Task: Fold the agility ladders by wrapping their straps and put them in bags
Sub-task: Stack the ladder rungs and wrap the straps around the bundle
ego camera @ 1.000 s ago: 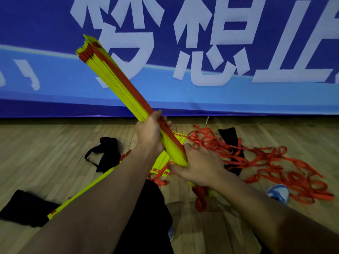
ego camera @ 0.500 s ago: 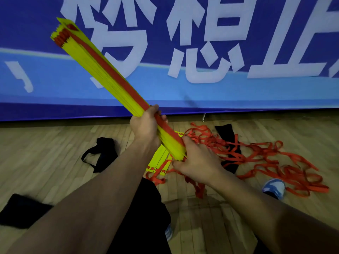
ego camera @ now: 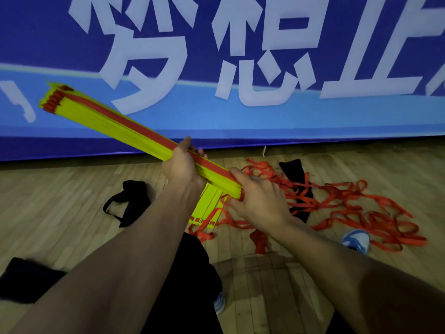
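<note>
Left hand grips the gathered yellow rung bundle mid-length; right hand clasps its near end. Rungs stacked; loose orange straps at right remain unwrapped, black bag at left unfilled.

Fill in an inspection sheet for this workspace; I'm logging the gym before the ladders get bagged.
Surface: wooden plank floor, bare where visible.
Job's things: bundle of yellow rungs held tilted up to the left; loose yellow rungs and a tangle of orange straps on the floor; black bag lying left, another black bag under the straps.
Clutter: dark cloth item at lower left, kind unclear.
Grippers: left hand grips the bundle mid-length; right hand holds its near end.
Cables: nothing seen.
Surroundings: blue banner with white characters; blue-white shoe.
</note>
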The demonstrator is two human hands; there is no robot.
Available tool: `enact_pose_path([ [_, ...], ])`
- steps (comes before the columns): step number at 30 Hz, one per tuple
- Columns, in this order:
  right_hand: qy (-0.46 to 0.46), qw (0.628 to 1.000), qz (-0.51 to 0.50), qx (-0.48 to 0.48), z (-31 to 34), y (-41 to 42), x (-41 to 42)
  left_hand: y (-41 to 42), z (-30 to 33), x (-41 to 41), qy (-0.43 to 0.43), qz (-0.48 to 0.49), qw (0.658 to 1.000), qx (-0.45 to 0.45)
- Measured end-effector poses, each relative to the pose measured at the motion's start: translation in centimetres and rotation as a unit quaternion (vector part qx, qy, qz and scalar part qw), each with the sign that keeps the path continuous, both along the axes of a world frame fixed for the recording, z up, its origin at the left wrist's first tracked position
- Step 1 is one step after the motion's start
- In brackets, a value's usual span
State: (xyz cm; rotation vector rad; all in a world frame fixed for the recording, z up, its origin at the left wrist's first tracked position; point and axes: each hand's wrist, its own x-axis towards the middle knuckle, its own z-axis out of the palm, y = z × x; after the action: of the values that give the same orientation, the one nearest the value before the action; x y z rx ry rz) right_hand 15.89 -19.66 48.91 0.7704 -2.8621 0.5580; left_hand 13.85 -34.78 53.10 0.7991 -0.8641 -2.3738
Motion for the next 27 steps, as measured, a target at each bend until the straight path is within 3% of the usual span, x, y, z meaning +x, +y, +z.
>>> enact_pose_path([
  [1,0.001,1.000,-0.002,-0.002,0.0,0.1,-0.3,-0.3,-0.2,0.1,-0.016,-0.028,0.999,-0.004],
  [3,0.009,1.000,0.000,-0.011,0.4,0.9,-1.2,-1.1,-0.5,0.4,-0.139,-0.060,0.982,-0.116],
  [5,0.020,1.000,0.004,0.002,0.9,2.0,-2.0,-2.4,-0.9,1.0,-0.285,-0.023,0.905,-0.315],
  [6,0.022,1.000,0.007,0.015,1.0,2.6,-2.4,-3.2,-0.9,1.4,-0.287,-0.002,0.855,-0.433],
  [7,0.026,0.999,0.014,0.030,1.2,3.1,-2.6,-3.8,-0.8,2.0,-0.252,-0.003,0.779,-0.575],
  [8,0.028,0.998,0.025,0.044,1.4,3.4,-2.7,-4.0,-0.6,2.4,-0.200,-0.029,0.662,-0.721],
  [9,0.030,0.997,0.039,0.052,1.6,3.4,-2.7,-3.7,-0.1,2.8,-0.147,-0.095,0.520,-0.836],
  [10,0.035,0.996,0.058,0.055,1.8,3.2,-2.7,-3.1,0.4,2.8,-0.109,-0.187,0.398,-0.891],
  [11,0.037,0.994,0.081,0.058,2.0,2.9,-2.6,-2.2,0.7,2.7,-0.094,-0.287,0.322,-0.898],
  [12,0.034,0.992,0.103,0.061,2.2,2.7,-2.5,-1.4,0.9,2.6,-0.094,-0.374,0.298,-0.873],
  [13,0.022,0.990,0.120,0.068,2.4,2.5,-2.4,-0.8,1.2,2.7,-0.101,-0.448,0.329,-0.825],
  [15,0.001,0.986,0.138,0.091,2.4,2.8,-2.0,-0.3,1.0,2.8,-0.130,-0.564,0.429,-0.694],
  [18,-0.015,0.980,0.166,0.109,1.7,3.5,-1.8,-0.7,-0.4,3.7,-0.134,-0.608,0.473,-0.623],
  [20,-0.061,0.986,0.155,0.029,1.5,4.0,-1.9,-0.8,-1.3,4.5,-0.112,-0.594,0.516,-0.606],
  [22,-0.163,0.976,0.114,-0.091,1.1,4.2,-2.2,-0.8,-1.7,4.9,-0.101,-0.581,0.569,-0.573],
  [24,-0.241,0.949,0.098,-0.178,0.5,4.1,-2.7,-0.7,-2.1,4.9,-0.100,-0.578,0.573,-0.572],
  [27,-0.254,0.945,0.106,-0.176,0.0,3.9,-3.2,-0.5,-2.6,5.0,-0.088,-0.565,0.570,-0.590],
])
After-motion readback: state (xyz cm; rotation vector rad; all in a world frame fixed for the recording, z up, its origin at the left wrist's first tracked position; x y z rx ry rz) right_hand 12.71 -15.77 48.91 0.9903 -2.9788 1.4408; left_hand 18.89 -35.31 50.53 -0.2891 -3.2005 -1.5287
